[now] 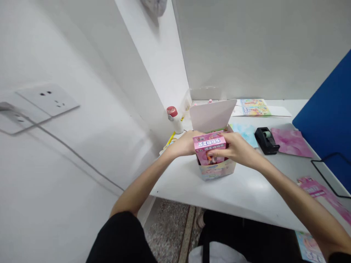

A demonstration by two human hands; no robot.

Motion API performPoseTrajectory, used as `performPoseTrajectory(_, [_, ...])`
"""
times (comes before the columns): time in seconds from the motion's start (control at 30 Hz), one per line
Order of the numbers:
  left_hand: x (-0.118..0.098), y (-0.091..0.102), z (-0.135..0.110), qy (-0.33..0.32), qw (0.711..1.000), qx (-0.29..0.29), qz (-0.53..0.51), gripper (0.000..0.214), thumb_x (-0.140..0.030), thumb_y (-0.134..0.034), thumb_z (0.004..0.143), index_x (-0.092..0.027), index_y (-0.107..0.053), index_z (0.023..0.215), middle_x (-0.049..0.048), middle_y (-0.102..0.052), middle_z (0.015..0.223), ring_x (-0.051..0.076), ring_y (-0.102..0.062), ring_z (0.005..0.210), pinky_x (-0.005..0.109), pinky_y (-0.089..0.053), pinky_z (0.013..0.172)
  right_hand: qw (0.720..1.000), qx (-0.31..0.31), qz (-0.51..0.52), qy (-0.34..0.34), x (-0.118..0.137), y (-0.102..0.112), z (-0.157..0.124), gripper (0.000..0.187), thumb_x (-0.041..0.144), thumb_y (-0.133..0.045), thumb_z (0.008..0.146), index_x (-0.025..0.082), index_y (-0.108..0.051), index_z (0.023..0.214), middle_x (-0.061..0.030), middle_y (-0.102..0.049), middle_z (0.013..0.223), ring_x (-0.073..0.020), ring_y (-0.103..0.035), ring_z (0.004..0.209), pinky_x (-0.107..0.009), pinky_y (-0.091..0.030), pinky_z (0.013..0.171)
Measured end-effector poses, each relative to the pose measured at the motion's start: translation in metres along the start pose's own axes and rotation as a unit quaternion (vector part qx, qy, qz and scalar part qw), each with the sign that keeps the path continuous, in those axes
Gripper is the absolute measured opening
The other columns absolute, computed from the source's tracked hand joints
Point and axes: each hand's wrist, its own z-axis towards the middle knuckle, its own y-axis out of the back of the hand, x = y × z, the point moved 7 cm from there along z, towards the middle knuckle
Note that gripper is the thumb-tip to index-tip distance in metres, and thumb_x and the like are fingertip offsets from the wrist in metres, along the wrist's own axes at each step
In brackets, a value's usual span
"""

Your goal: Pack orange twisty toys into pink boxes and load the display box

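Note:
A small pink printed box [210, 150] is partly inside an open pastel carton [219, 170] on the white table. My right hand [235, 148] grips the pink box at its right side, thumb across the front and fingers around the top. On the left, my left hand [188, 143] reaches over the carton's edge beside the pink box; its fingers are hidden behind the box, so its hold does not show. The carton's white lid [213, 115] stands raised at the back. More pink and green packaging shows in part behind the held box.
A white bottle with a red cap [172, 111] stands by the wall at back left. To the right lie a black tape dispenser [266, 140], a pink patterned sheet [290, 141] and flat printed cartons [253, 107]. A blue partition [329, 109] bounds the table's right side.

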Motion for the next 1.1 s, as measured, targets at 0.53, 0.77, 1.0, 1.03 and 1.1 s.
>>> performPoseTrajectory(0.53, [-0.002, -0.002, 0.005, -0.039, 0.999, -0.016, 0.034, 0.026, -0.041, -0.054, 0.080, -0.018, -0.064, 0.074, 0.0029, -0.066, 0.071, 0.019, -0.062, 0.069, 0.024, -0.038, 0.061, 0.997, -0.007, 0.030, -0.064, -0.024, -0.006, -0.010, 0.030, 0.045, -0.068, 0.081, 0.015, -0.067, 0.076, -0.0001, -0.065, 0.072, -0.0141, -0.054, 0.068, -0.023, -0.037, 0.060])
performPoseTrajectory(0.77, [0.001, -0.003, 0.004, -0.036, 0.999, -0.020, 0.026, 0.025, -0.038, -0.053, 0.079, -0.018, -0.064, 0.070, 0.0023, -0.065, 0.067, 0.017, -0.060, 0.065, 0.024, -0.037, 0.060, 0.996, 0.034, -0.022, -0.081, -0.021, -0.008, -0.006, 0.027, 0.042, -0.069, 0.081, 0.016, -0.066, 0.076, -0.0006, -0.065, 0.072, -0.0147, -0.054, 0.068, -0.024, -0.034, 0.060])
performPoseTrajectory(1.0, [0.009, -0.005, 0.004, -0.018, 1.000, -0.009, -0.021, 0.019, -0.034, -0.061, 0.073, -0.017, -0.067, 0.070, 0.0022, -0.068, 0.071, 0.016, -0.059, 0.065, 0.025, -0.036, 0.059, 0.992, 0.069, -0.060, -0.087, -0.023, -0.022, 0.001, 0.028, 0.042, -0.071, 0.079, 0.014, -0.067, 0.077, -0.0027, -0.065, 0.071, -0.0147, -0.053, 0.066, -0.025, -0.032, 0.060])
performPoseTrajectory(1.03, [0.011, -0.006, 0.003, -0.014, 0.998, -0.013, -0.052, 0.020, -0.036, -0.063, 0.073, -0.017, -0.067, 0.073, 0.0021, -0.068, 0.072, 0.017, -0.059, 0.066, 0.025, -0.038, 0.059, 0.992, 0.069, -0.062, -0.087, -0.023, -0.024, 0.001, 0.028, 0.042, -0.071, 0.079, 0.014, -0.067, 0.077, -0.0028, -0.064, 0.071, -0.0148, -0.053, 0.066, -0.025, -0.032, 0.060])
performPoseTrajectory(1.1, [0.013, -0.006, -0.002, -0.005, 0.986, -0.061, -0.156, 0.026, -0.042, -0.063, 0.076, -0.018, -0.067, 0.085, 0.0027, -0.069, 0.080, 0.018, -0.062, 0.072, 0.025, -0.043, 0.063, 0.992, 0.070, -0.056, -0.085, -0.023, -0.024, 0.001, 0.031, 0.045, -0.070, 0.080, 0.014, -0.066, 0.078, -0.0027, -0.063, 0.071, -0.0150, -0.052, 0.066, -0.026, -0.032, 0.061])
